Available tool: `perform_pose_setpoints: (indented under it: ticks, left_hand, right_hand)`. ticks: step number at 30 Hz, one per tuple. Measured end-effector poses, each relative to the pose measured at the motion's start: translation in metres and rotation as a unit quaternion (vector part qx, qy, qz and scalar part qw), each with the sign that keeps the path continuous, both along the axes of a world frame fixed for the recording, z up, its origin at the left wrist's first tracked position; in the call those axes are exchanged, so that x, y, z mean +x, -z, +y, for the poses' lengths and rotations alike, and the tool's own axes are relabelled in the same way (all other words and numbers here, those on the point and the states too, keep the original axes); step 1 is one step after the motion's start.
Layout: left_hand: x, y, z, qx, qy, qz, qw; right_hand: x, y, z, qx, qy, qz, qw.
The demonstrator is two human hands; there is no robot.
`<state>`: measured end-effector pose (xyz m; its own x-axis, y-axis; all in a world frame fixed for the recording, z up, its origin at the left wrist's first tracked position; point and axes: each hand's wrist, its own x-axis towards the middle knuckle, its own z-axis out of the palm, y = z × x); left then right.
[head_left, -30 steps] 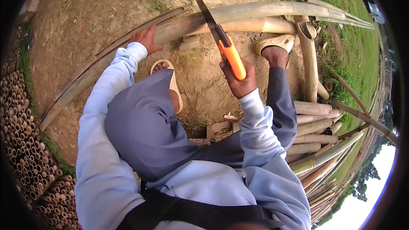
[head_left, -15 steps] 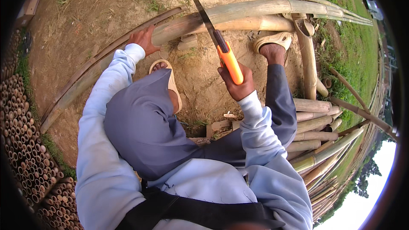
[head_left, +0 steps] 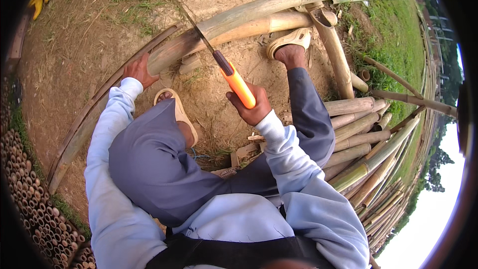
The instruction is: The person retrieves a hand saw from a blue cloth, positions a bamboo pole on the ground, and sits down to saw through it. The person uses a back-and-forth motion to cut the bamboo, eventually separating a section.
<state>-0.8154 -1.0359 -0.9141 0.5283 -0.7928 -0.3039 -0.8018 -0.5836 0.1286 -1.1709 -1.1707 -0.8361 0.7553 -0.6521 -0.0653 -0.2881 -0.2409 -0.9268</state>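
Hiding some bamboo (head_left: pixel 284 1) — orange-handled saw (head_left: pixel 222 63)

1. You wear this wide fisheye on your head, the left of a side-by-side pair, and it looks steeply down in front of you.
2. It faces out over your lap: your sleeved forearms (head_left: pixel 298 164) come in from below, with your left hand (head_left: pixel 139 72) and right hand (head_left: pixel 254 105) in the upper half.
3. Your sweatshirt (head_left: pixel 239 216) and trousers (head_left: pixel 149 169) sit nearest the lens; the ground (head_left: pixel 74 74) lies farther off.
4. Your coverage is broad (sky (head_left: pixel 425 224) even shows at lower right), and the long bamboo pole (head_left: pixel 279 1) looks bowed.
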Motion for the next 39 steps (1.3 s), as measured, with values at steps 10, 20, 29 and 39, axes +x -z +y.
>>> perform_pose_setpoints:
  ticks: [10,20,29,39]
  left_hand:
    - [-0.005,0.009,0.002,-0.060,-0.034,-0.006,0.998]
    - [0.000,0.005,0.001,-0.037,-0.022,0.010,0.999]
    - [-0.002,-0.006,-0.002,-0.004,0.008,0.013,1.000]
    - [-0.002,0.004,0.001,-0.014,-0.012,-0.001,1.000]
  right_hand:
    - [0.012,-0.017,-0.009,0.024,0.015,0.016,0.999]
    - [-0.094,-0.076,0.054,-0.008,0.020,0.095,0.995]
    - [-0.006,0.004,0.004,0.010,0.020,0.022,1.000]
    - [0.005,-0.015,0.003,0.018,0.046,0.011,0.999]
